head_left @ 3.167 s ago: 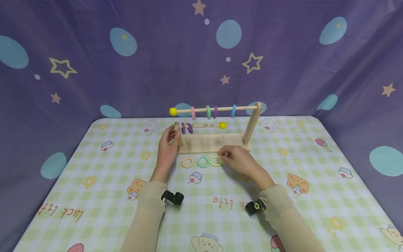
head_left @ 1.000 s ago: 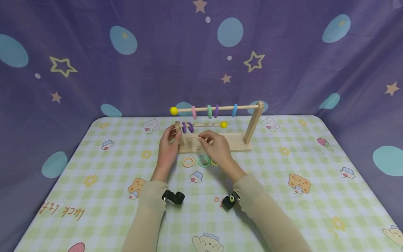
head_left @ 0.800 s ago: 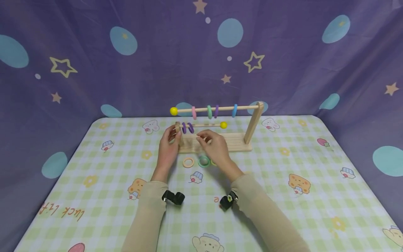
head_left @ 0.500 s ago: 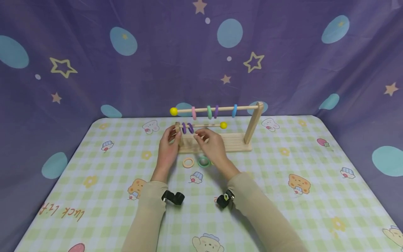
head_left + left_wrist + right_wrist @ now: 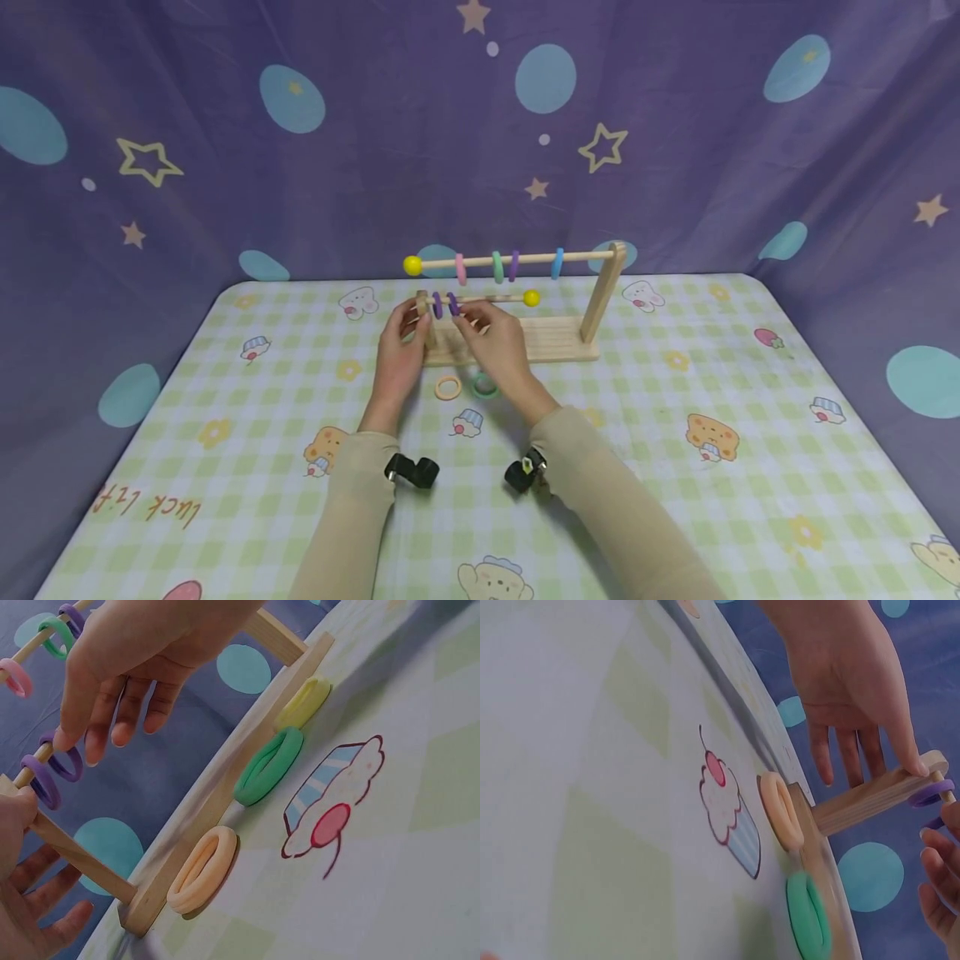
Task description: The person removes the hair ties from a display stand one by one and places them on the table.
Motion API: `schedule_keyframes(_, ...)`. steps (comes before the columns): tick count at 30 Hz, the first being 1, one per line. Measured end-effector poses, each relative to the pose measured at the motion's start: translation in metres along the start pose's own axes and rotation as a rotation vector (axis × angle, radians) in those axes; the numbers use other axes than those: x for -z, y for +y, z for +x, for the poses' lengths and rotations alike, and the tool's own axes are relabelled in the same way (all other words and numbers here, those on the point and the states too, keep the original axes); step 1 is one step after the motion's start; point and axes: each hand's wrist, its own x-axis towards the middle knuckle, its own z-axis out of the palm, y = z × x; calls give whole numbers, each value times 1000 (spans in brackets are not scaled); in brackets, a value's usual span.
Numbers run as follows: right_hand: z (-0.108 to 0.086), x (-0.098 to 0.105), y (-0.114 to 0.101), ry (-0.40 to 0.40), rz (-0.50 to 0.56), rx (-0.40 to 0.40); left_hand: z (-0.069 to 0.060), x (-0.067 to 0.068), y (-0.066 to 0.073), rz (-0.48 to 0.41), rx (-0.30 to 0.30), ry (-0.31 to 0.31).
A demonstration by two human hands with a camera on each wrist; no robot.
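**Smooth little rings, best taken by the rim**

The person's left grip [image 5: 400, 350] grasps the upper part of the left post [image 5: 877, 796] of a wooden stand [image 5: 558, 343]. The right grip [image 5: 501, 343] has its fingertips at the right-hand purple ring [image 5: 453, 305] on the lower rod [image 5: 491, 299]; whether they pinch it, one cannot tell. That ring hangs around the rod, between the left-hand purple ring [image 5: 438, 306] and the yellow ball [image 5: 531, 298] at the rod's end.

The rings look light and smooth, likely to slide and swing easily; how far they give under pressure is hard to judge. Thumb and fingertip on the lower rim, clear of the rod, seem the surest hold. The stand looks stiff but probably light enough to shift, so the post is a sound place to steady it.

An orange ring [image 5: 217, 864], a green ring [image 5: 274, 769] and a yellow ring [image 5: 306, 706] lie flat on the tabletop [image 5: 247, 542], best lifted by their outer edges.
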Motion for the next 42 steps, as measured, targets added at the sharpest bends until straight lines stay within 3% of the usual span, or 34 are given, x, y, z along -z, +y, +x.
schedule_keyframes(6, 1, -3, -3, 18, -11, 11, -1, 1, 5, -10, 4, -9)
schedule_keyframes(13, 2, -4, -6, -2, -12, 12, -13, 3, 36, -14, 16, -32)
schedule_keyframes(22, 1, -4, -5, 2, -21, 22, 0, 1, 1, -14, -3, -6)
schedule_keyframes(42, -3, 6, 3, 46, 33, 19, 1, 0, 1, 1, 6, 5)
